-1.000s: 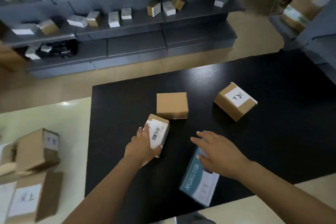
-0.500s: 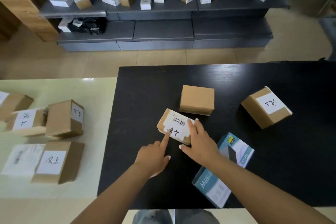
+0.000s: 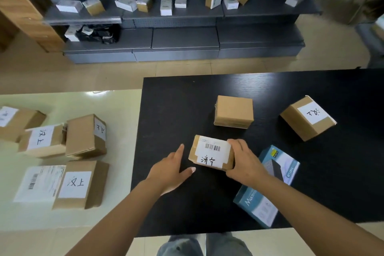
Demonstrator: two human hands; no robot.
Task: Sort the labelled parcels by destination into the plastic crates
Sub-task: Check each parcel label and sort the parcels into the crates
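Note:
A small cardboard parcel (image 3: 211, 153) with a barcode and a handwritten white label lies on the black table (image 3: 176, 106). My right hand (image 3: 244, 162) grips its right end, fingers curled over the top edge. My left hand (image 3: 169, 169) hovers just left of the parcel with index finger and thumb spread, not touching it. A plain brown parcel (image 3: 233, 111) sits behind. A labelled parcel (image 3: 307, 117) lies at the right. A blue and white USB box (image 3: 268, 185) lies under my right forearm.
Several labelled cardboard parcels (image 3: 75, 184) and a flat white mailer (image 3: 38, 183) lie on the cream table (image 3: 116, 110) at the left. Grey shelving (image 3: 182, 43) with small boxes stands beyond the floor gap. No plastic crate is in view.
The parcel has been turned label-up and now sits flat. My right hand moved from the USB box onto the parcel's right end. My left hand let go and drew back to the left.

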